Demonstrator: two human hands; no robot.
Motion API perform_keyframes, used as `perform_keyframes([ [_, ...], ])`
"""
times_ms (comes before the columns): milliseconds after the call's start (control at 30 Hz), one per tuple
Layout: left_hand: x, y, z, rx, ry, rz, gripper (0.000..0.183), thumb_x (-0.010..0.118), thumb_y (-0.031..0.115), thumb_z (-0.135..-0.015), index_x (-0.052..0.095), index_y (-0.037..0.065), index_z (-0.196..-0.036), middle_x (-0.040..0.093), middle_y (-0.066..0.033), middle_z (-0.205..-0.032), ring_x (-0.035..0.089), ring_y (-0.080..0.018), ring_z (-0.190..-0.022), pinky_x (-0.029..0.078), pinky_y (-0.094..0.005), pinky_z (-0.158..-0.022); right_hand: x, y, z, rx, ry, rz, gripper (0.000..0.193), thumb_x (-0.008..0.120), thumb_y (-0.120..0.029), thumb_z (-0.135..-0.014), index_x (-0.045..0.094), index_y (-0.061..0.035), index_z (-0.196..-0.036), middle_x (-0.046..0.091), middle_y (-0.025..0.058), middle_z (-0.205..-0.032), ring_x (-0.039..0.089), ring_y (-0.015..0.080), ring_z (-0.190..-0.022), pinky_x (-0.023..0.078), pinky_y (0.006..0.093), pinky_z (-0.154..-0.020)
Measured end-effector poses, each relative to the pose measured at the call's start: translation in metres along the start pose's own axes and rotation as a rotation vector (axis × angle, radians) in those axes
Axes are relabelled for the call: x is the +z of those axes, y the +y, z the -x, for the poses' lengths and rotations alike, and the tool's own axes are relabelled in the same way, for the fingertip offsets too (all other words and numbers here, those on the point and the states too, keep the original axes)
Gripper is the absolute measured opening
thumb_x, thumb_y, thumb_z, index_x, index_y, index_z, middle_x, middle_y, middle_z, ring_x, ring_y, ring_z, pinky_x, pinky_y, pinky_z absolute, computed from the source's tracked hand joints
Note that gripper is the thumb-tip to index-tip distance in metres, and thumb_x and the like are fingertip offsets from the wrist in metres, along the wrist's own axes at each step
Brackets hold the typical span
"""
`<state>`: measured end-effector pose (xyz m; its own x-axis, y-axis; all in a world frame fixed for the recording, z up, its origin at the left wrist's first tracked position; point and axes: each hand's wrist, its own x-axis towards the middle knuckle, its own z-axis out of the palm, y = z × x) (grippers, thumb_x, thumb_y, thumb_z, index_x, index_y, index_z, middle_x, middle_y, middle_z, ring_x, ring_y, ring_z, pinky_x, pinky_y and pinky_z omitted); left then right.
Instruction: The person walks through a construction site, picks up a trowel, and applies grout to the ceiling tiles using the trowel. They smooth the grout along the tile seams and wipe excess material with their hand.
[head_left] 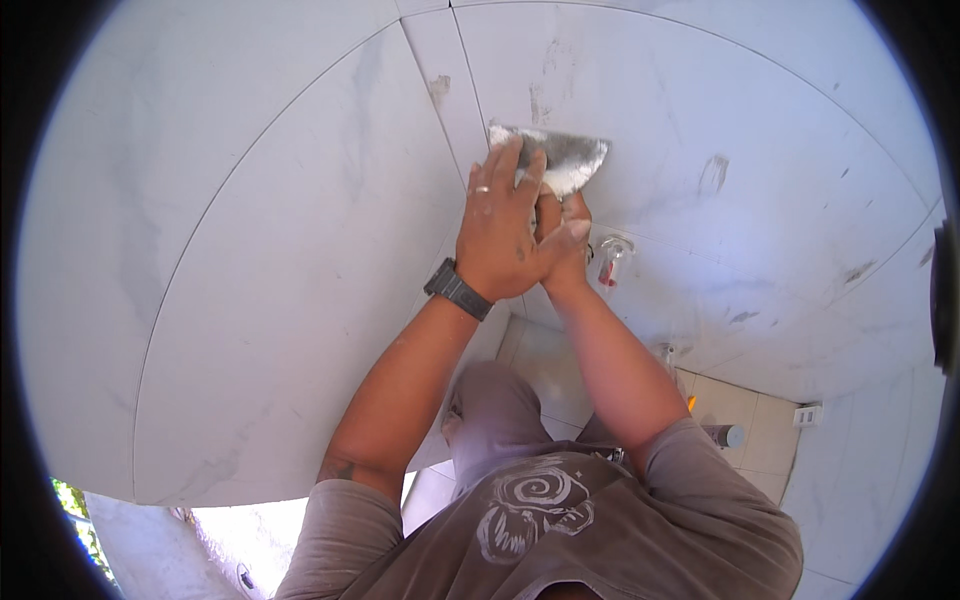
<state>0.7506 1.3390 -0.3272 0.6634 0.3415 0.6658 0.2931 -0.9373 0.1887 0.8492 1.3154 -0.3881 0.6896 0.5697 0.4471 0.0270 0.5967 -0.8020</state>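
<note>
A wide-bladed scraper (575, 160) with a shiny, smudged metal blade lies against the white tiled wall (640, 60), beside a vertical joint near the corner. My right hand (572, 262) is closed below the blade around its handle, which is mostly hidden. Across it lies my left hand (500, 235), fingers stretched out and tips resting on the blade's left part. That hand wears a ring, and a black watch (460, 289) circles its wrist. Grey smears mark the tile above and to the right of the blade.
A metal tap fitting (613, 262) sticks out of the wall just right of my right wrist. Lower down are another fitting (668, 352), a grey cylinder (725, 436) on the tiled floor and a small white box (807, 415). Bright daylight enters at lower left.
</note>
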Motion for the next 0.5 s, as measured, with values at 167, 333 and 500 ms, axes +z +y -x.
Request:
perform_keyframes([
  [167,0.003,-0.002,0.001,0.023,0.071,0.027,0.083,0.067,0.051,-0.092,0.047,-0.008,-0.146,0.035,-0.0347,-0.155,0.034,-0.0527,-0.145,0.022,-0.0605,-0.12,-0.001,0.009,0.004,-0.024,-0.034,0.081,0.027,0.056,-0.024,-0.103,0.062,0.0023,-0.108,0.068,0.0122,-0.098,0.06,0.0203,-0.088,0.05,0.037,-0.079],
  [333,0.011,-0.007,0.011,-0.033,-0.018,0.017,0.082,0.067,0.05,-0.093,0.047,-0.009,-0.147,0.035,-0.0351,-0.155,0.034,-0.0526,-0.145,0.023,-0.0588,-0.121,-0.007,0.018,0.01,0.169,-0.006,0.018,0.028,0.056,-0.024,-0.103,0.061,0.002,-0.111,0.068,0.0119,-0.099,0.061,0.0195,-0.089,0.05,0.037,-0.08],
  [500,0.018,-0.011,0.016,-0.023,0.008,0.056,0.084,0.066,0.051,-0.093,0.045,-0.009,-0.148,0.033,-0.0356,-0.157,0.032,-0.0524,-0.146,0.022,-0.0586,-0.121,-0.004,0.024,0.013,0.063,-0.053,-0.034,0.03,0.056,-0.025,-0.104,0.06,0.001,-0.118,0.069,0.0095,-0.103,0.061,0.0186,-0.091,0.051,0.0359,-0.081],
])
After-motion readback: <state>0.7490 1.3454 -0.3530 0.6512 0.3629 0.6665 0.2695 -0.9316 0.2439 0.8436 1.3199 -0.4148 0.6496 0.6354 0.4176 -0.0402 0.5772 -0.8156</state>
